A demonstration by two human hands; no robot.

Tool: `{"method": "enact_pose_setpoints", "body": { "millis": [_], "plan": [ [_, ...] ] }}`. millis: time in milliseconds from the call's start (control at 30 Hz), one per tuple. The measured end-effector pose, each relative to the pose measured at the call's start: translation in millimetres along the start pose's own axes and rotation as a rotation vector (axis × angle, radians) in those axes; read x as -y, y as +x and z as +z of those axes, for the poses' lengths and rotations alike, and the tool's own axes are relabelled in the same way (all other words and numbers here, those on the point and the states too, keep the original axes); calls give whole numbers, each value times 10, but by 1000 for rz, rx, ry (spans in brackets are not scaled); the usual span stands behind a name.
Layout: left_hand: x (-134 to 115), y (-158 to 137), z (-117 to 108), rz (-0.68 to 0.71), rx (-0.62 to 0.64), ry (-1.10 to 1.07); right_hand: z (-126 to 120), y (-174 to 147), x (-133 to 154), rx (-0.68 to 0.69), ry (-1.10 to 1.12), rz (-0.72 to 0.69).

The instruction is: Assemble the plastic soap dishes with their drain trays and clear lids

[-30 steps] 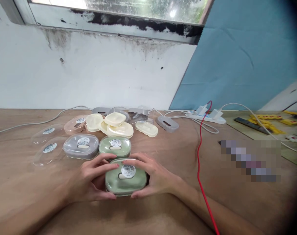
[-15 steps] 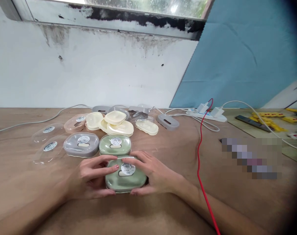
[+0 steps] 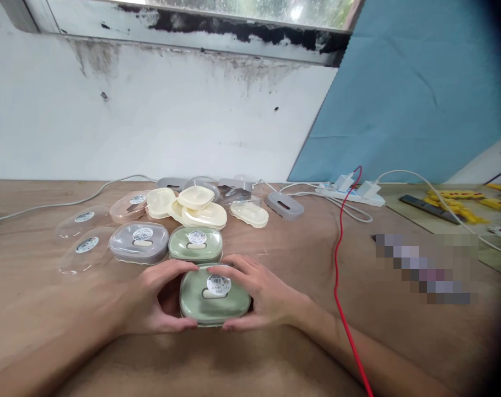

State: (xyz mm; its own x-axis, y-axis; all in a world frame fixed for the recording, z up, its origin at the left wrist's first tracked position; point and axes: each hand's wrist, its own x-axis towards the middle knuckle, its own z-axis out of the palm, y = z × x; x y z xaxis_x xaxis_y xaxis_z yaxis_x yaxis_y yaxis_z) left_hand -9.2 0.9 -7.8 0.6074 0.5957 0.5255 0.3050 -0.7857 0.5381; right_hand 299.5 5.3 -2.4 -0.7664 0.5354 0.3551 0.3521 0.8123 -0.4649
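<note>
A green soap box [image 3: 215, 306] with a clear lid, a round printed sticker and a small slot stands in front of me. My left hand [image 3: 157, 300] is closed on its left side, thumb at the lower front edge and fingers at the top edge. From the other side my right hand [image 3: 260, 289] grips it, thumb below and fingers over the upper edge. Just behind stands a second green box [image 3: 195, 251], and to its left a grey one [image 3: 138, 253], both under clear stickered lids.
Two clear lids [image 3: 85, 262] lie at the left, near a pinkish box [image 3: 126, 212]. Cream parts [image 3: 204, 218] are heaped behind, with a grey lid [image 3: 285, 205] to their right. A red cable [image 3: 337, 275] crosses the table from a white power strip [image 3: 357, 196].
A left finger that lay across the lid beside the sticker has drawn back to the upper edge. The box and my right hand stay nearly in place; the view shifts slightly.
</note>
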Motion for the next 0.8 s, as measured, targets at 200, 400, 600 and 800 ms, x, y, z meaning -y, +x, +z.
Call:
{"method": "enact_pose_setpoints", "body": {
  "millis": [200, 400, 600, 800],
  "plan": [
    [23, 8, -12, 79, -2, 20, -53, 4, 61, 48, -9, 31],
    [79, -19, 12, 104, -34, 23, -85, 16, 79, 83, 23, 40],
    [45, 8, 35, 141, -48, 90, -82, -6, 72, 71, 27, 49],
    [-36, 41, 8, 164, -74, 135, 32, -23, -58, -122, 19, -73]
  ]
}}
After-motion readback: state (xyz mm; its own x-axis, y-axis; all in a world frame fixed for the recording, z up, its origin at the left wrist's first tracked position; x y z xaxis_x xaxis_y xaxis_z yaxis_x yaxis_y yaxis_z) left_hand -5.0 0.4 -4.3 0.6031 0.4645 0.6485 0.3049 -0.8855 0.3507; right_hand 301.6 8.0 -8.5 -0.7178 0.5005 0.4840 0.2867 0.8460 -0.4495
